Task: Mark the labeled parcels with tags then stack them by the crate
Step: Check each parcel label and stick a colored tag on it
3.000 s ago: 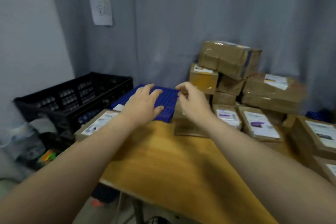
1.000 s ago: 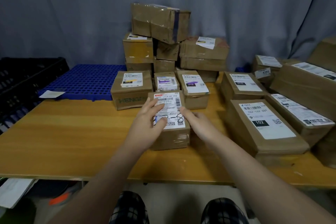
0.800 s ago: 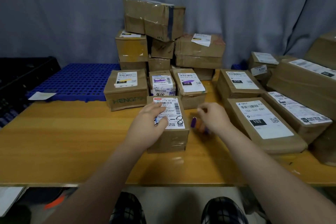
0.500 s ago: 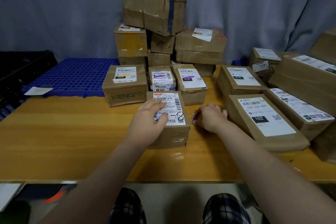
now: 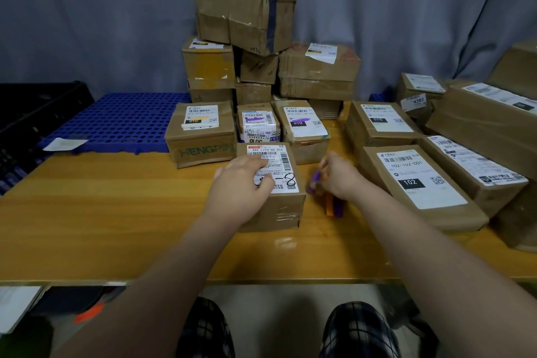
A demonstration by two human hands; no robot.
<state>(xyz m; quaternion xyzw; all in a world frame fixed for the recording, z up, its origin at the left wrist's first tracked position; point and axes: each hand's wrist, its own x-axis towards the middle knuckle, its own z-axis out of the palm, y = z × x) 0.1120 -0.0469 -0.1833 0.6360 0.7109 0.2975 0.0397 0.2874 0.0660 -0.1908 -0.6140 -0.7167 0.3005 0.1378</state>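
A small cardboard parcel (image 5: 277, 212) with a white shipping label stands on the wooden table (image 5: 101, 212) in front of me. My left hand (image 5: 241, 186) rests on its top, fingers laid over the label. Just right of the parcel, my right hand (image 5: 340, 174) curls round a blurred purple marker (image 5: 314, 182). An orange marker (image 5: 329, 207) and another purple one lie on the table under that hand. The black crate (image 5: 37, 107) is at the far left edge.
A blue perforated pallet (image 5: 122, 119) lies beside the crate with a paper slip on it. Three labeled parcels (image 5: 200, 136) sit in a row behind, backed by a tall box stack (image 5: 247, 17). Larger labeled boxes (image 5: 415, 183) crowd the right side.
My view swung from the crate to the parcels. My right hand left the parcel's side, went to the markers on its right and closed round the purple one. My left hand stayed on the label.
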